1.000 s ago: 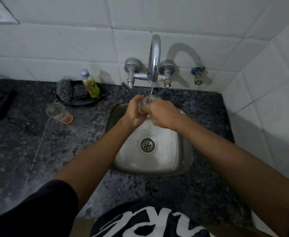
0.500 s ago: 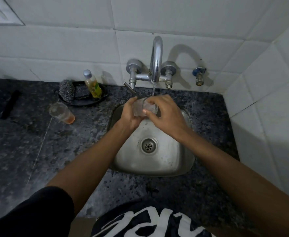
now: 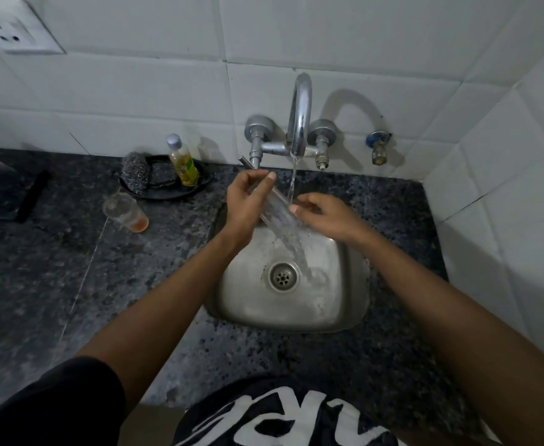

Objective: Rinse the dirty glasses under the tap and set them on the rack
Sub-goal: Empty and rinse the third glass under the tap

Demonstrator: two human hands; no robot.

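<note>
Clear glass (image 3: pixel 275 210) at frame centre, tilted mouth-down over sink (image 3: pixel 344 317), water pouring out of it into the basin. Left hand (image 3: pixel 248 204) wrapped around upper end of the glass, fingers and thumb curled round it. Right hand (image 3: pixel 323 215) just beside lower part of the glass, fingers loosely bent, fingertip touching the glass wall; no real grip visible. Thin stream from tap (image 3: pixel 300 123) falling onto the glass between both hands. Drain (image 3: pixel 283 277) in wet sink bottom, below centre.

Second glass (image 3: pixel 126 212) left of centre on dark speckled surface (image 3: pixel 55 268), leaning, small orange residue in its bottom, well apart from the sink. Black dish (image 3: pixel 167 193) above it near the wall, holding steel scrubber (image 3: pixel 137 170), dark sponge pad (image 3: pixel 164 175) and bottle (image 3: pixel 183 162) with yellow liquid, about two-thirds full. Wall socket (image 3: pixel 10 30) upper left. Small blue-capped valve (image 3: pixel 378 148) right of tap.
</note>
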